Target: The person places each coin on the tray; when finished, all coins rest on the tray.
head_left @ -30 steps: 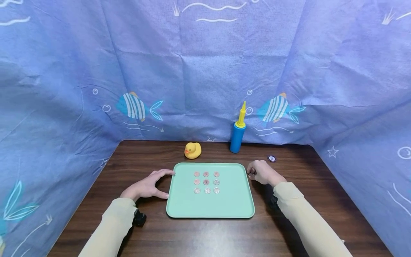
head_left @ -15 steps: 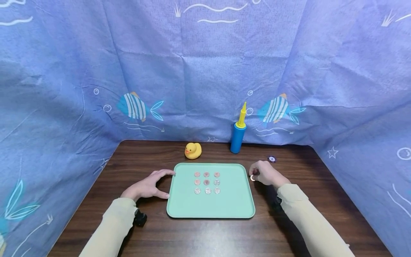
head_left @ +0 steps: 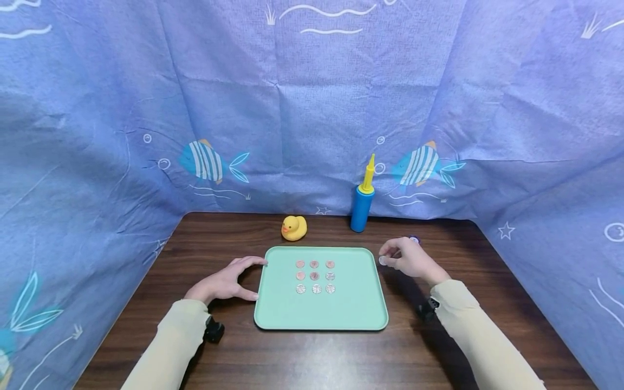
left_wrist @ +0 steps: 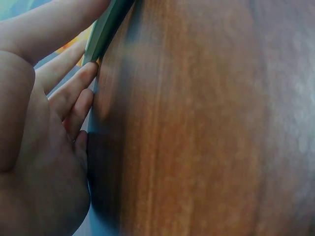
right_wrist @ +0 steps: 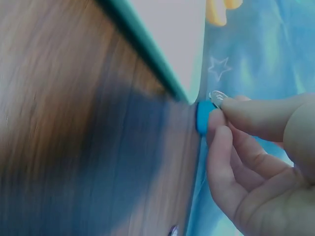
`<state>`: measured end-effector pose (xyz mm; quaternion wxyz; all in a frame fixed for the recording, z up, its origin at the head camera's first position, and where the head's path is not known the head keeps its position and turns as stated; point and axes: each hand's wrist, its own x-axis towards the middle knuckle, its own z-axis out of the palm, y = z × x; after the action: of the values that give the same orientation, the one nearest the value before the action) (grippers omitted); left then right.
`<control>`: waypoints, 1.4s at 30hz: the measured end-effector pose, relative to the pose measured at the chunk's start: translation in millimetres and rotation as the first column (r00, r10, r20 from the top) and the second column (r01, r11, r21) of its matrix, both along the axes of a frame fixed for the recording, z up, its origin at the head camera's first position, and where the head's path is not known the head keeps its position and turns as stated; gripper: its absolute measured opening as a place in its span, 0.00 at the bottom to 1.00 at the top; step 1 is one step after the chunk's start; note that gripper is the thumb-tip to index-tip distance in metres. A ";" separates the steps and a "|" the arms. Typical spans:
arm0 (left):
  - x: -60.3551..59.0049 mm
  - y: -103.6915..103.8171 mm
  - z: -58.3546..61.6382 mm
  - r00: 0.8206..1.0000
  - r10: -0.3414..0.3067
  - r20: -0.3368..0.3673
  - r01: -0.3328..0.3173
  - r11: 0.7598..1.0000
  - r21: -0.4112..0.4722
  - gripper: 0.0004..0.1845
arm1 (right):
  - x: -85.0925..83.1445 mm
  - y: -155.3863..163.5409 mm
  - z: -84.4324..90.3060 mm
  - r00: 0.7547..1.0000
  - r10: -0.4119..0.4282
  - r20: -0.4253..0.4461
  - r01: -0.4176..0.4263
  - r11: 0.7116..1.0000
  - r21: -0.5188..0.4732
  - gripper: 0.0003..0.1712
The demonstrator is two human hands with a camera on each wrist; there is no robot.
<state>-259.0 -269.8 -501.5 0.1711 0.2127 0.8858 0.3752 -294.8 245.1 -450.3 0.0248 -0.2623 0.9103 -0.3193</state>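
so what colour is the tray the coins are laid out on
Mint green, a plain tray; it shows best in the head view.

Coin (right_wrist: 217, 98) in right-hand grip (right_wrist: 256, 162)

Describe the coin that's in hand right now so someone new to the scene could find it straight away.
Start at the green tray in the middle of the wooden table and go to its far right corner. Just past it, the right hand pinches a small silvery coin at its fingertips. Unlike the nine coins lying in a grid on the tray, this one is off the tray and raised above the table.
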 end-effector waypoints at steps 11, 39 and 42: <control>0.0 -0.5 -0.8 1.000 0.003 0.019 -0.003 1.000 0.010 0.48 | 12.3 -49.0 5.2 0.996 0.085 0.025 -0.085 0.996 -0.030 0.05; 0.4 1.0 1.9 1.000 0.003 0.017 -0.004 1.000 0.020 0.48 | 53.7 -182.3 -20.0 0.941 0.323 0.098 -0.324 0.946 -0.007 0.04; 0.2 0.3 0.9 1.000 0.002 0.011 -0.002 1.000 0.015 0.48 | 55.7 -186.0 -22.7 0.948 0.307 0.079 -0.309 0.951 0.014 0.04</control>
<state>-258.8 -269.5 -500.7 0.1740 0.2110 0.8823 0.3831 -239.0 59.1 -473.0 0.1125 -0.3885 0.8607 -0.3093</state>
